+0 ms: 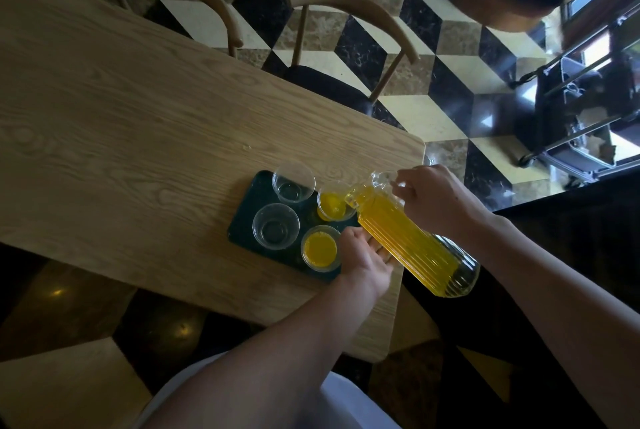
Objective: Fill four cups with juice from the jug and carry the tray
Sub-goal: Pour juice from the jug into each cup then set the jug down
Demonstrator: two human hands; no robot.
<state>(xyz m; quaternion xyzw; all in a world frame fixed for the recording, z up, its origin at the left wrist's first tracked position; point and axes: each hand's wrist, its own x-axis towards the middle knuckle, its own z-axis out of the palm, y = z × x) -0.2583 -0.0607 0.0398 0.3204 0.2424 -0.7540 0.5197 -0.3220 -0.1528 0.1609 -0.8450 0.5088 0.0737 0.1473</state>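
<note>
A dark green tray (249,202) lies near the table's right end with several clear cups on it. The near right cup (320,248) is full of orange juice. Juice partly fills the far right cup (333,203), under the spout of a ribbed glass jug (408,238) that is tilted over it. The two left cups (293,183) (275,226) hold no juice. My right hand (436,198) grips the jug's handle near its top. Under the jug's body, my left hand (365,255) supports it with its fingers.
The wooden table (121,110) stretches away to the left, its right edge close to the tray. Two wooden chairs (349,54) stand at the far side. A checkered floor and a metal trolley (588,110) lie to the right.
</note>
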